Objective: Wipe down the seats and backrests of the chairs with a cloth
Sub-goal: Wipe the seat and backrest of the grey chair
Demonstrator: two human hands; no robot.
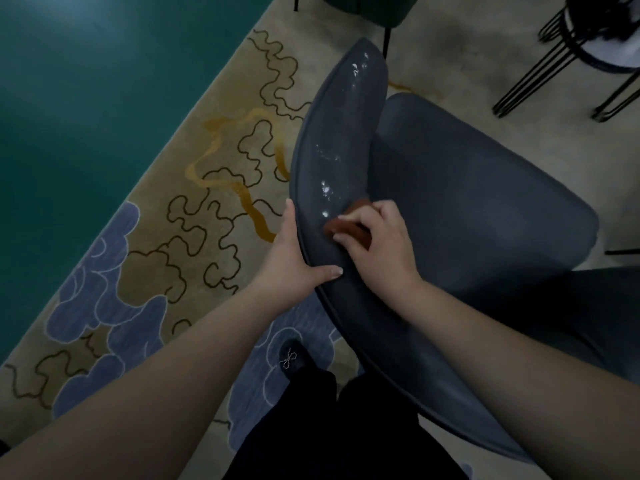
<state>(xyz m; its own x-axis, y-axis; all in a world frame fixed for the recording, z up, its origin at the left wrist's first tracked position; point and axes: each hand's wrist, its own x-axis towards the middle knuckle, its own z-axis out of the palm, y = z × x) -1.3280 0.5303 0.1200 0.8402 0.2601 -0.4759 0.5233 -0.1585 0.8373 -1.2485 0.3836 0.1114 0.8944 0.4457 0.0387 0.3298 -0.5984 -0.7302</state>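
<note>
Chair (467,209), dark grey with smooth padding, stands on the patterned carpet (194,188) beside its border with the green floor (69,98); you view it from behind and above, with the curved backrest (332,140) nearest you and the seat (478,209) beyond it. Wet streaks and droplets shine along the upper face of the backrest toward its far end. A second, green chair (363,8) and a black wire-legged stool (588,53) stand well apart at the top of the view.

Your left hand (294,258) braces the outer edge of the backrest, fingers extended along the rim and thumb laid over the top. Your right hand (377,237) curls round a reddish-brown cloth (349,230), pressing it against the top of the backrest just beside the left hand. One dark shoe (294,358) is planted on the carpet behind the chair.

Judged from the wet patches, the backrest wipe is under way and the seat appears not yet reached. Risks from here: pressing hard toward the far end may tip or slide the chair if your left hand relaxes. Residual droplets may dry into marks unless you pass over them. Whether the cloth is folded or bunched cannot be told; a bunched wad would skip the rim seam.
</note>
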